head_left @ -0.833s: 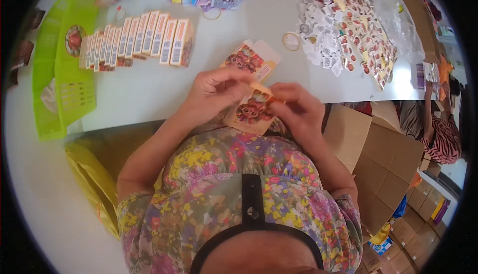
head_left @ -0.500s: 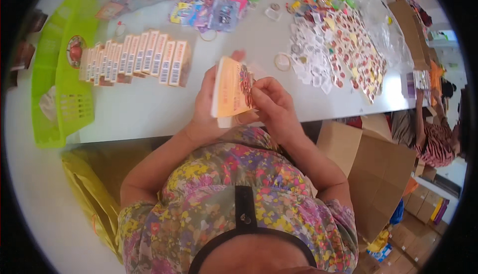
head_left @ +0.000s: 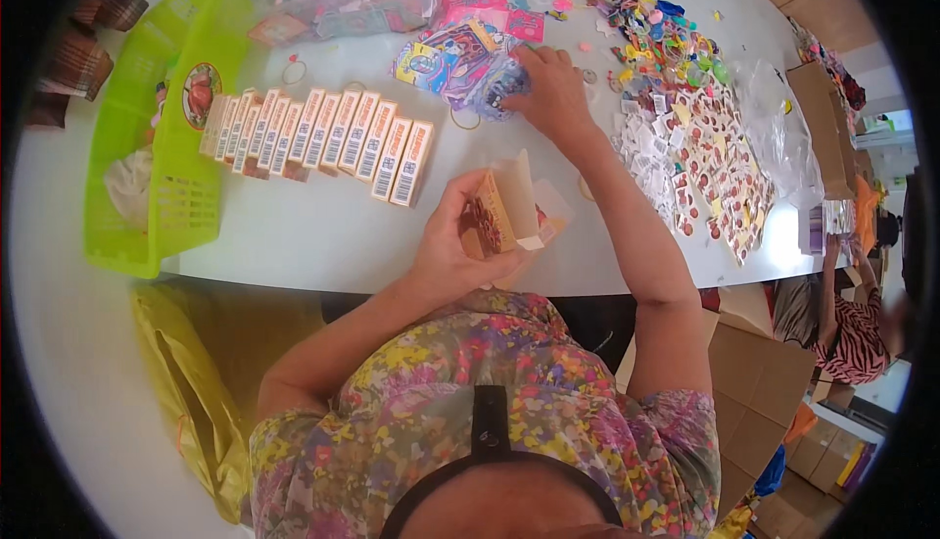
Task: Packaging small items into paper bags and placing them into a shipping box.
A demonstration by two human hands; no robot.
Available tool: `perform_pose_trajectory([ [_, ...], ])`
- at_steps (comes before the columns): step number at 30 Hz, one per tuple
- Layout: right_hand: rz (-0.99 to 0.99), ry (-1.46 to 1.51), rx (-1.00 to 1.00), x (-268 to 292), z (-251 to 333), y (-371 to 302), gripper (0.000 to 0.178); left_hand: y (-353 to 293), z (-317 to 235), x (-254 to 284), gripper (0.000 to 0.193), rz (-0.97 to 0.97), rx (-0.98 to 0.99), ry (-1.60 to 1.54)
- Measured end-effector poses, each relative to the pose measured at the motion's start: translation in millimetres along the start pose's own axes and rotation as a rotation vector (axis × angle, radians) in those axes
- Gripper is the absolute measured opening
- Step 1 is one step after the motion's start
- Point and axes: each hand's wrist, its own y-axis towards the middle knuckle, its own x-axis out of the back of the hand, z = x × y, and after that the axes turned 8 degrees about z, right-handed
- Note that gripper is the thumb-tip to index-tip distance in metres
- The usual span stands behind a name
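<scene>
Mid-frame, your left hand (head_left: 448, 241) pinched an open orange cardboard box (head_left: 495, 208). Upper centre, your right hand (head_left: 551, 93) spread its fingers over a blue plastic packet (head_left: 493, 94).

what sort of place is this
Probably a packing workshop: a row of slim orange-and-white cardboard boxes, a pile of small red-and-white printed pieces, and an open brown cardboard carton.

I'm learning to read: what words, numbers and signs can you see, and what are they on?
I won't copy printing, but it's on:
Narrow white-and-orange cardboard boxes: orange lettering, barcodes; small print unreadable.
Open orange cardboard box in the left hand: lettering tilted, too blurred.
Shiny colourful packets by the right hand: too small.
White paper pieces: barcodes, too small.
Round red label on the green plastic basket: unreadable.
</scene>
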Motion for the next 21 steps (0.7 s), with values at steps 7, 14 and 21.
perform_pose_trajectory([
  [7, -0.151, 0.884, -0.285, 94.7, -27.4, -49.7, 0.015, 18.9, -3.8, -2.7, 0.079, -0.123, 0.069, -0.039],
  [14, -0.034, 1.068, -0.25, 133.1, 24.4, -117.1, 0.015, 26.6, 8.9, -3.5, 0.072, -0.242, 0.022, 0.37],
  [21, -0.025, 0.832, -0.309, 138.6, 21.4, -144.6, 0.011, 29.5, 2.3, -7.7, 0.067, -0.14, -0.164, 0.859],
])
